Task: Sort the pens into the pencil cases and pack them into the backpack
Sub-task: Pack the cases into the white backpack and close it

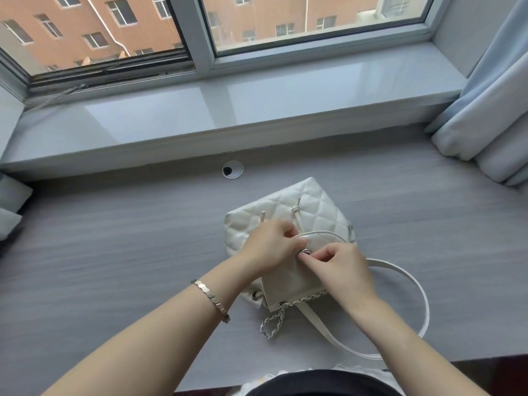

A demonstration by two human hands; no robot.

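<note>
A small white quilted backpack [311, 207] lies on the grey desk [114, 252], its flap toward me. My left hand [271, 247] grips the flap's edge by the white drawstring [323, 233]. My right hand [340, 267] pinches the flap at its round metal snap [305, 252]. A white shoulder strap [411, 284] loops out to the right, and a silver chain handle [274, 321] lies at the near end. No pens or pencil cases are in view.
A round cable grommet [232, 169] sits in the desk behind the backpack. A glossy window sill [228, 110] runs along the back under the window. Pale curtains [485, 115] hang at the right. Grey cushions [11, 207] lie at the left edge.
</note>
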